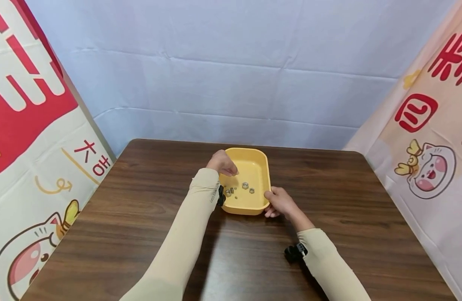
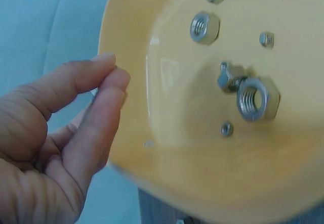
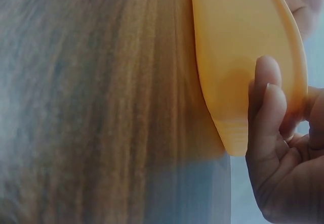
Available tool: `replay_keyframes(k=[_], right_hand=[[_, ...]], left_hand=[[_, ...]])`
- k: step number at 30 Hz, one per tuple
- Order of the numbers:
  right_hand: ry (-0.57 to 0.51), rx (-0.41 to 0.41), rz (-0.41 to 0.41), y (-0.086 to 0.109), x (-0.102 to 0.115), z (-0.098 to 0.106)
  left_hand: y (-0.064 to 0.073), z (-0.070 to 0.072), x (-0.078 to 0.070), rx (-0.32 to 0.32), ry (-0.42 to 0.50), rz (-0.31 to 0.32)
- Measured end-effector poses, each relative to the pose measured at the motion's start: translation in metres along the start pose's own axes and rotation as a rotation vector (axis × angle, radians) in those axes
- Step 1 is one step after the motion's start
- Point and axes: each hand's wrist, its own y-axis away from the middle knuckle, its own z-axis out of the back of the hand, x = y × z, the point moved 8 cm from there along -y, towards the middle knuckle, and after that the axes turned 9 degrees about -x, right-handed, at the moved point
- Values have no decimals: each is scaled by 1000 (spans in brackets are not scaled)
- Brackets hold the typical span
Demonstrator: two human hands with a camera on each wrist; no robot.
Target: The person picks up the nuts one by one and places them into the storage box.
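Note:
A yellow tray with rounded corners sits on the table, several metal hex nuts of different sizes in it. The largest nut lies against smaller ones; a medium nut and a tiny nut lie apart. My left hand is over the tray's left side, thumb and forefinger tips pressed together. Whether something tiny is between those tips is hidden. My right hand grips the tray's near right corner, thumb at the rim and fingers against the outer wall.
The dark wooden table spreads around the tray. A pale cloth hangs behind it, and printed cloths stand at both sides. Small black cameras are strapped to both wrists.

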Motion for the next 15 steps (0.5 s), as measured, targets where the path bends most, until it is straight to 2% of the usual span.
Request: replay_keyframes(k=[4, 11, 15], right_hand=[[1, 1, 0, 1, 0, 0], [-1, 3, 1, 2, 2, 0], [-1, 3, 0, 2, 2, 0]], left_hand=[[0, -9, -2, 21, -86, -4], [1, -21, 4, 91, -308, 41], [5, -26, 4, 124, -333, 30]])
